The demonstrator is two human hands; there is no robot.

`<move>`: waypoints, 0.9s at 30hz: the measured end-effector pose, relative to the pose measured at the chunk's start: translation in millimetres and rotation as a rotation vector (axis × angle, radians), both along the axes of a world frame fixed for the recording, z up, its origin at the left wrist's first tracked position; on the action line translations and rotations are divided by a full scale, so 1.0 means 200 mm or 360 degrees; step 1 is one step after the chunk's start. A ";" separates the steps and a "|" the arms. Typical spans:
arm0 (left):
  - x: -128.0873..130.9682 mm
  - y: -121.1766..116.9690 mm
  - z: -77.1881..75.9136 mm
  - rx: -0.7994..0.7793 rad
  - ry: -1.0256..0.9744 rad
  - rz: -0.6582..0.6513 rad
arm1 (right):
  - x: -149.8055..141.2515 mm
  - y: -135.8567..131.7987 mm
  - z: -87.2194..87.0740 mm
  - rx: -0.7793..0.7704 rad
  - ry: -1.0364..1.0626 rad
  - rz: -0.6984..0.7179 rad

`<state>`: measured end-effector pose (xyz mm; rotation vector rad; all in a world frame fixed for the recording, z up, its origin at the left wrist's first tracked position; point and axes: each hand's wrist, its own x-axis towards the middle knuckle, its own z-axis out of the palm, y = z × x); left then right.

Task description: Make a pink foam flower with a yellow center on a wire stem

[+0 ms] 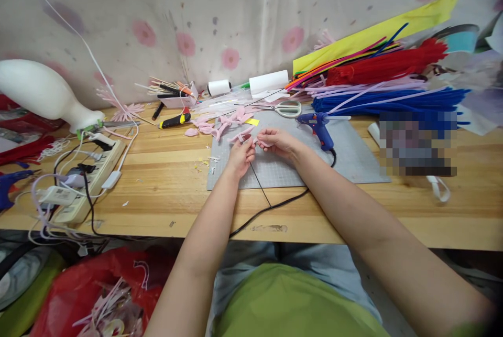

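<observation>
Holding a small pink piece (242,136) in the fingertips of your left hand (239,158), you bring it close to your right hand (281,144), whose thumb and fingers pinch another pink bit (264,143). Your two hands nearly meet over the left part of the grey mat (353,161); whether the two bits touch, I cannot tell. A thin dark stick (260,185) slants down from beneath your left hand to the black cord (257,215) on the desk (157,195).

Just beyond your hands lie loose pink pieces (212,126), partly on the mat and partly off its left edge, with a yellow scrap (253,122) beside them. Your blue glue gun (320,127) rests on the mat past your right hand, and the scissors (290,110) lie near it. Left of the pink pieces you have a yellow-and-black cutter (175,120). Behind, a white spool (219,87) lies near a white roll (268,83), while blue stems (393,102) and red stems (387,67) are piled to your right.
</observation>
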<state>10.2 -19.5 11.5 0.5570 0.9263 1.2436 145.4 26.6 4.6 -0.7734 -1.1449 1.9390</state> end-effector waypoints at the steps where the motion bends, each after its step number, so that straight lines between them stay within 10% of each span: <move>1: 0.00 0.00 0.00 0.0004 -0.0004 0.0008 | 0.00 0.00 0.00 -0.0010 0.0009 0.0012; 18: 0.02 -0.03 0.00 0.0286 0.0241 0.0260 | 0.00 0.00 0.01 -0.0214 0.0066 0.0246; 27: 0.00 -0.02 -0.01 0.0197 0.0226 0.0006 | 0.04 0.02 0.03 -0.0271 0.0057 0.0167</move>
